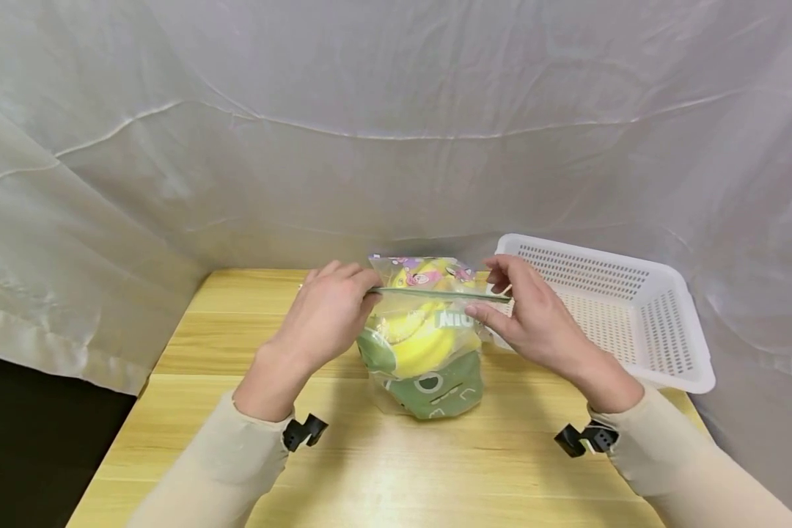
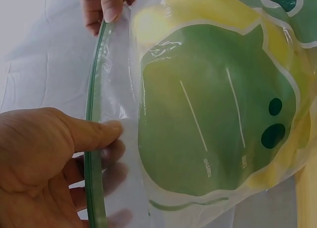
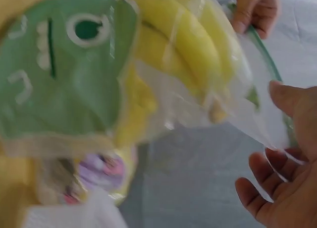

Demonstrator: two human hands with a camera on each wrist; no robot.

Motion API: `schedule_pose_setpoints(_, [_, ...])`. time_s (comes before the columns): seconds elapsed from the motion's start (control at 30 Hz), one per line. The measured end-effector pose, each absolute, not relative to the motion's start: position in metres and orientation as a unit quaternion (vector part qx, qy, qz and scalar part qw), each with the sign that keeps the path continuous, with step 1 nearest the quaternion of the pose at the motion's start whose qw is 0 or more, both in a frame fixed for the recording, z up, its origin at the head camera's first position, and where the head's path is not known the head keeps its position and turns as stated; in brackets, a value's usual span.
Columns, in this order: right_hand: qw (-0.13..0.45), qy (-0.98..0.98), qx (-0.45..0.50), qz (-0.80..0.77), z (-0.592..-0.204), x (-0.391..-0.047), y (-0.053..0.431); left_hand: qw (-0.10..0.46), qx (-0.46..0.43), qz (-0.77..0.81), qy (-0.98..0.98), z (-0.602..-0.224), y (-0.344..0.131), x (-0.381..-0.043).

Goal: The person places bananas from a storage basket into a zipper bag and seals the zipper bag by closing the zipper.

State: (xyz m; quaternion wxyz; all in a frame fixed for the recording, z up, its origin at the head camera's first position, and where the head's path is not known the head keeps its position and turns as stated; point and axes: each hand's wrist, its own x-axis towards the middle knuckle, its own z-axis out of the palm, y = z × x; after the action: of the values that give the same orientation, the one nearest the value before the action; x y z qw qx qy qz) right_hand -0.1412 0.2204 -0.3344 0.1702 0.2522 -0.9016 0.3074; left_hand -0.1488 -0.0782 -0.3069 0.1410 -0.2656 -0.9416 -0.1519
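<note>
A clear zip bag (image 1: 438, 396) with a green dinosaur print stands mouth-up on the table. Yellow bananas (image 3: 181, 39) fill its middle and show through the plastic. Along its mouth runs a green zip strip (image 2: 92, 96), stretched between the hands. My left hand (image 1: 330, 308) pinches the strip's left end, thumb (image 2: 101, 134) on one face and fingers behind. At the right end, my right hand (image 1: 534, 315) pinches the bag's top corner between thumb and fingers. Behind it sits a second clear bag (image 1: 429, 276) with a pink and purple print, partly hidden.
To the right stands a white perforated plastic basket (image 1: 698, 345), next to the right hand and forearm. Under everything is a light wooden table (image 1: 435, 477). A grey cloth curtain (image 1: 343, 191) hangs behind the table and at both sides.
</note>
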Motion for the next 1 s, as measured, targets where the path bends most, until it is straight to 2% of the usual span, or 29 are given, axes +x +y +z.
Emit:
schedule_pose_setpoints(0.23, [0.062, -0.883, 0.107, 0.453, -0.365, -0.129, 0.199, 0.145, -0.236, -0.155, -0.948, -0.311, -0.077, -0.152])
schedule_pose_setpoints(0.37, [0.024, -0.866, 0.06, 0.495, -0.377, -0.125, 0.188, 0.15, -0.226, -0.161, -0.949, -0.316, -0.077, -0.154])
schedule_pose_setpoints(0.6, [0.013, -0.862, 0.026, 0.506, -0.384, -0.131, 0.178, 0.171, -0.187, -0.196, -0.947, -0.328, -0.079, -0.154])
schedule_pose_setpoints(0.83, [0.023, -0.862, 0.018, 0.506, -0.387, -0.139, 0.174, 0.298, -0.125, -0.24, -0.915, -0.356, -0.069, -0.141])
schedule_pose_setpoints(0.9, [0.024, -0.864, 0.007, 0.502, -0.387, -0.14, 0.174, 0.301, -0.123, -0.246, -0.913, -0.365, -0.064, -0.133])
schedule_pose_setpoints(1.0, [0.026, -0.866, -0.003, 0.499, -0.389, -0.141, 0.174, 0.253, -0.112, -0.265, -0.924, -0.378, -0.056, -0.12])
